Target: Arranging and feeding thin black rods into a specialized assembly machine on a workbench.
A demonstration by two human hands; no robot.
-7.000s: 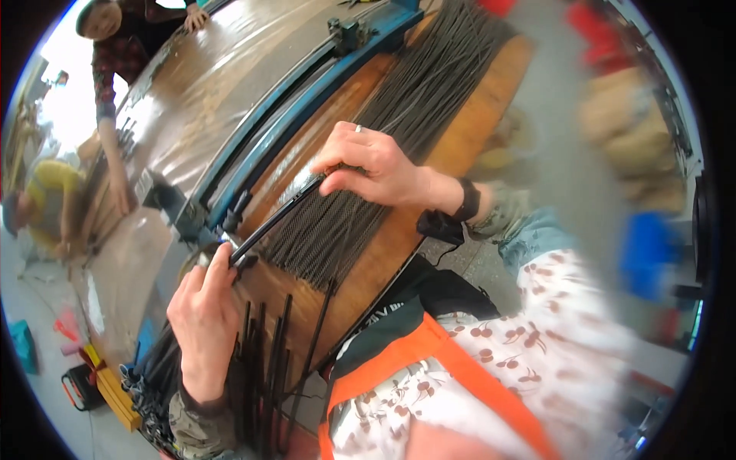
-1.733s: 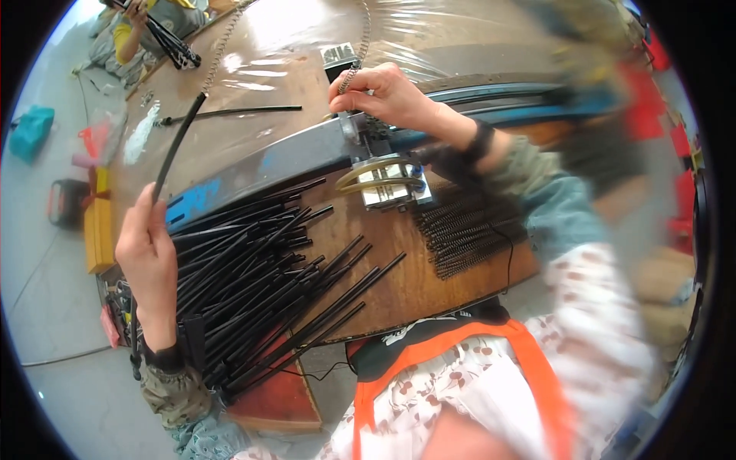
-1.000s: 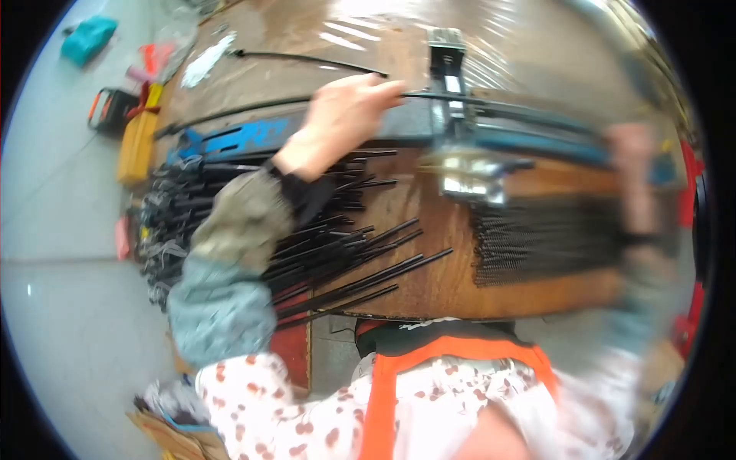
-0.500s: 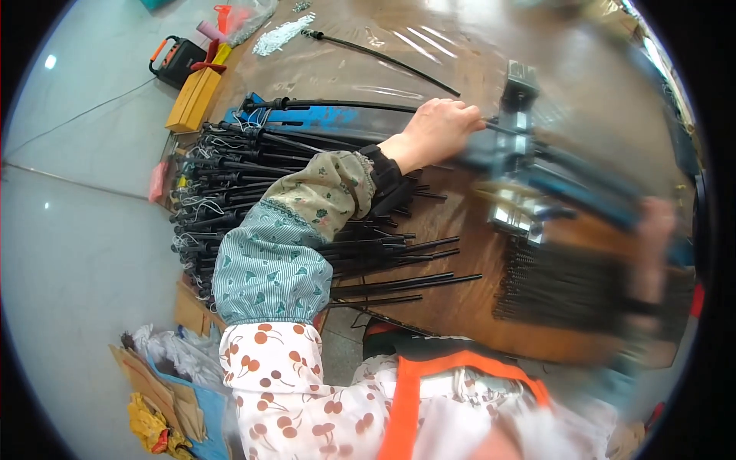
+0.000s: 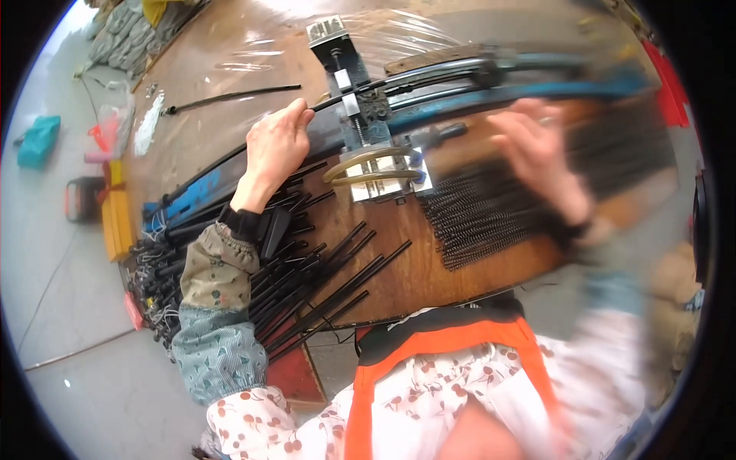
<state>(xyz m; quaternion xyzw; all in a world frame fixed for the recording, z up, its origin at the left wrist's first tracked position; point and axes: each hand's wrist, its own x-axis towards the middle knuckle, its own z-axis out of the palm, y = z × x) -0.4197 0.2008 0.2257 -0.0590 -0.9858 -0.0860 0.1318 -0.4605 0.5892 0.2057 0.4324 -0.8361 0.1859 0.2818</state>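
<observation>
My left hand (image 5: pixel 277 149) is closed round a long black rod (image 5: pixel 218 166), just left of a metal clamp fixture (image 5: pixel 351 103). The rod slants from the lower left up into the fixture. Over the near side of a blue rail (image 5: pixel 491 97), my right hand (image 5: pixel 540 153) hovers, blurred, its fingers apart and nothing visible in them. Under and beside it lies a mat-like bundle of dark coil springs (image 5: pixel 475 222). Several more black rods (image 5: pixel 337 280), with fittings and thin wires at their far left ends, lie heaped beneath my left forearm.
A looped amber hose (image 5: pixel 368 165) sticks out from the fixture's near side. Farther back lie a single black rod (image 5: pixel 230 97) and a pile of small white pieces (image 5: pixel 149 126). A yellow box (image 5: pixel 116 222) stands at the left table edge, and a red object (image 5: pixel 665 84) at the far right.
The view has swung right, so the bench shifts left in the picture. My right hand has come back from the right end towards the fixture. My left hand stays closed on the rod.
</observation>
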